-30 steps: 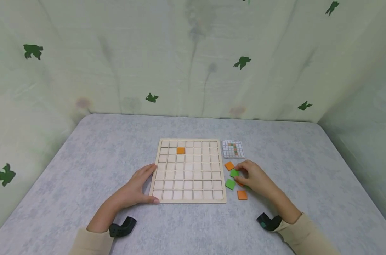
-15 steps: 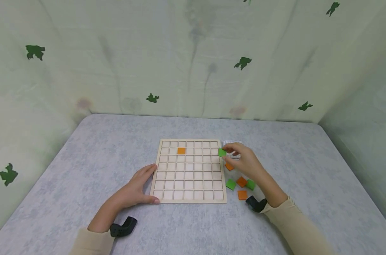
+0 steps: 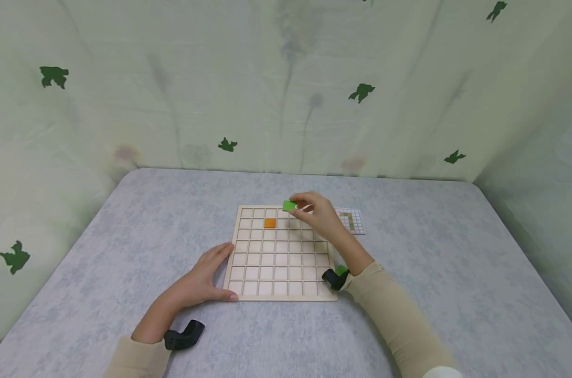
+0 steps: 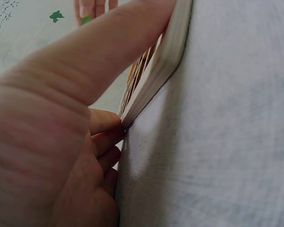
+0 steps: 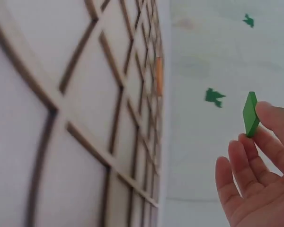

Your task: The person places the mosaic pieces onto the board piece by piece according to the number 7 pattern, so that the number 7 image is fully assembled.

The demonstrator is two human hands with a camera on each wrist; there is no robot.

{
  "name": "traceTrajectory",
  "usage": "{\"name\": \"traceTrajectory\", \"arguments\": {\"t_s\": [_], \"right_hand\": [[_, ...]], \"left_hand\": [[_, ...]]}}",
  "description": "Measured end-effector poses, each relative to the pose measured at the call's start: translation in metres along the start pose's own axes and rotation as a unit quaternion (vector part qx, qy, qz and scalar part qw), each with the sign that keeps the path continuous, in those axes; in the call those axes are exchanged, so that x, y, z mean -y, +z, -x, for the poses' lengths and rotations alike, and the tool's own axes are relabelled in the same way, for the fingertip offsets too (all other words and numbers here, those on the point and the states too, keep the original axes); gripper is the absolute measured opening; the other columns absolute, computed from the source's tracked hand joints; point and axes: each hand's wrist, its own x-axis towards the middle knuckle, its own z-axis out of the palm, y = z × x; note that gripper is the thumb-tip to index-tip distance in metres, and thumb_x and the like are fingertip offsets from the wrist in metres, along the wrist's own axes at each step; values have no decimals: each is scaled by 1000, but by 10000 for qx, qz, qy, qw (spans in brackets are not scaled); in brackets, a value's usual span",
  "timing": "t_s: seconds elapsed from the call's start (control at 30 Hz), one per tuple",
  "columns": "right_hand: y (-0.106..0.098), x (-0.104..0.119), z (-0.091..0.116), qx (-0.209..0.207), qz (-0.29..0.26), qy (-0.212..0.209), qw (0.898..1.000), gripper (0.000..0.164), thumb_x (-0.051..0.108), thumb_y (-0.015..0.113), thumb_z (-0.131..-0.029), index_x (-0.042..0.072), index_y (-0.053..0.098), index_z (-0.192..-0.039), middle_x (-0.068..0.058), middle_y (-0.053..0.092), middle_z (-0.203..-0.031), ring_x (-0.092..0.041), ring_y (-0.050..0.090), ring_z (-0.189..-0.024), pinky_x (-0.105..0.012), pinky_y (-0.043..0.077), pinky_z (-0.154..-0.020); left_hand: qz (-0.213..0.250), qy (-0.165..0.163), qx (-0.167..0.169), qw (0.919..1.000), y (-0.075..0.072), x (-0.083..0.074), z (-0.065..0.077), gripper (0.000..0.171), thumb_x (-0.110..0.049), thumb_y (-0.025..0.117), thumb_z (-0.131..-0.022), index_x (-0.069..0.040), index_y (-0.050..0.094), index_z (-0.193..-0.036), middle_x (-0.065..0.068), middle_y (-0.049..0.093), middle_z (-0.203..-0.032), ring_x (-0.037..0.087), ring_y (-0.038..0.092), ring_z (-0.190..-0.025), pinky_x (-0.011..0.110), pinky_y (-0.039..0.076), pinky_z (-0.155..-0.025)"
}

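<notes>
Pinching a green tile (image 3: 288, 206) by its edge, the right hand (image 3: 316, 212) holds it over the board's (image 3: 267, 259) side nearest to the worktop's (image 3: 125, 236) far edge. The left hand (image 3: 203, 277) is not clenched; its spread thumb and fingers press the board at its near left corner. I judge that the tile could slip, because only fingertips support it, or, if lowered slanted, catch on a ridge between squares. A careless finger might push the orange tile (image 3: 269, 223) out of its square, and uneven pressing could slide the board. The height of the green tile is hard to judge. The right arm covers some of the board's right side and the card's (image 3: 356, 220) left part; beside the black wrist device (image 3: 333, 280), only a piece of another green tile (image 3: 341, 269) is visible.
</notes>
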Motion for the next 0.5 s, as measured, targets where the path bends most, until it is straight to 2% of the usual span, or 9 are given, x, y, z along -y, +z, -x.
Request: {"name": "traceTrajectory", "arguments": {"t_s": [0.27, 0.4, 0.5], "right_hand": [[18, -20, -7, 554, 225, 803, 9950, 30, 16, 64, -84, 6, 61, -112, -3, 58, -102, -15, 53, -88, -28, 45, -76], [22, -27, -9, 822, 430, 971, 9909, 29, 20, 66, -83, 9, 62, -110, 0, 56, -99, -13, 52, -87, -27, 44, -75], [23, -29, -10, 965, 642, 868, 9895, 26, 20, 66, -83, 10, 63, -107, 0, 55, -97, -13, 50, -84, -26, 44, -73]], "left_hand": [[-64, -36, 12, 10000, 1, 0, -1, 115, -56, 76, -58, -2, 19, -143, 14, 15, -146, 35, 10, -131, 56, 19, -99], [-73, -79, 22, 9999, 1, 0, -1, 116, -57, 75, -58, -2, 18, -143, 15, 15, -146, 36, 9, -131, 57, 19, -98], [-71, -97, 34, 9999, 1, 0, -1, 116, -56, 76, -58, -2, 18, -143, 15, 15, -146, 36, 9, -131, 57, 19, -98]]}}
